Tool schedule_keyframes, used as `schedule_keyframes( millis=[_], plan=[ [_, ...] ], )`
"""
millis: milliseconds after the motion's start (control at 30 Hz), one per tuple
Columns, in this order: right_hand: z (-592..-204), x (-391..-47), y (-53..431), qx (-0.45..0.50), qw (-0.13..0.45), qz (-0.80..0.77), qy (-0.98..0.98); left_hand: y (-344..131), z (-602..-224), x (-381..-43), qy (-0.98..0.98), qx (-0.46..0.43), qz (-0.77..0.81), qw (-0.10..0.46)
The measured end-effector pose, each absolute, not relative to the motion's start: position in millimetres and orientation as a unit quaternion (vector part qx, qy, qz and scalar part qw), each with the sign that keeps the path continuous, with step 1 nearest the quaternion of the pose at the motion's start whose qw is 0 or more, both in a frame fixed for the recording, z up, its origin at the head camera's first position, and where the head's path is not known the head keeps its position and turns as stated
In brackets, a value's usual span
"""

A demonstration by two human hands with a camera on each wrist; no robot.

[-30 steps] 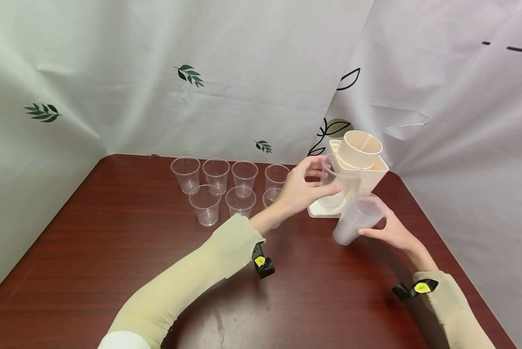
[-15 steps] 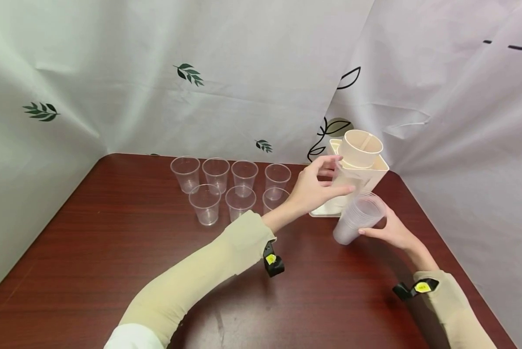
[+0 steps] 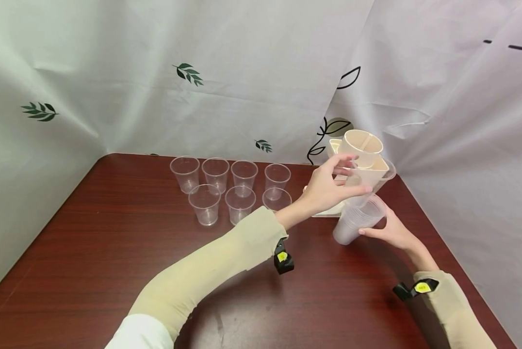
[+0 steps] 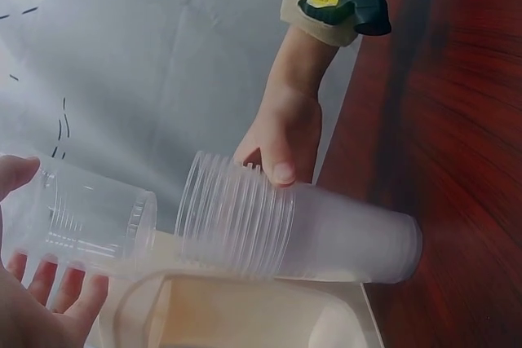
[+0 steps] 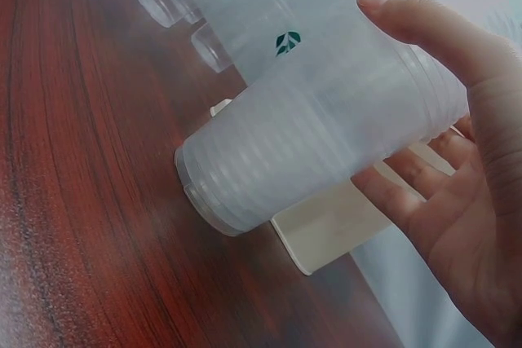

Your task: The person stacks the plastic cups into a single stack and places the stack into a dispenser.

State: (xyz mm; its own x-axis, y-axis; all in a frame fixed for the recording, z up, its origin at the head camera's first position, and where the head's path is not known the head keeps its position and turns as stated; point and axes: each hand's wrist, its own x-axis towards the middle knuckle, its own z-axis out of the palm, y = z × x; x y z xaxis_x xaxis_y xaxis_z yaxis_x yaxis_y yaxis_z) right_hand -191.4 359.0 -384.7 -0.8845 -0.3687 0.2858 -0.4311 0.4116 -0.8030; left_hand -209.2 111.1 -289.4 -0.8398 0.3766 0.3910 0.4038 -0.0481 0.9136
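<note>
My left hand (image 3: 328, 191) holds a single clear plastic cup (image 4: 94, 222), thumb on one side and fingers on the other. The cup is tilted, its lower end close to the mouth of a nested stack of clear plastic cups (image 3: 348, 225); whether they touch I cannot tell. In my right hand (image 3: 389, 230) the stack leans, gripped near its rims between thumb and fingers, with the rims facing up and away from the table. The right wrist view shows the base of this stack (image 5: 245, 169) pointing down toward the tabletop.
A cream holder with a round tube (image 3: 363, 145) on top stands behind both hands. Several clear cups (image 3: 206, 206) stand upright in two rows to the left. The dark red wooden table (image 3: 90, 261) ends at patterned fabric walls (image 3: 243, 82).
My left hand has moved right with the single cup, which is now over the stack's mouth. The right hand and the stack have stayed in place.
</note>
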Motion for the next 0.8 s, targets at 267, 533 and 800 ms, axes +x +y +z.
schedule_keyframes(
  millis=[267,533,800],
  plan=[
    [-384,-193,359,0.239,0.034,0.479,-0.844,119,-289,-211,-0.683,-0.289,-0.670,0.006],
    [-382,-191,357,0.241,0.035,0.480,-0.843,126,-290,-212,-0.683,-0.293,-0.670,-0.005],
    [-383,-190,358,0.238,0.027,0.487,-0.840,133,-291,-212,-0.678,-0.300,-0.671,-0.010]
  ],
)
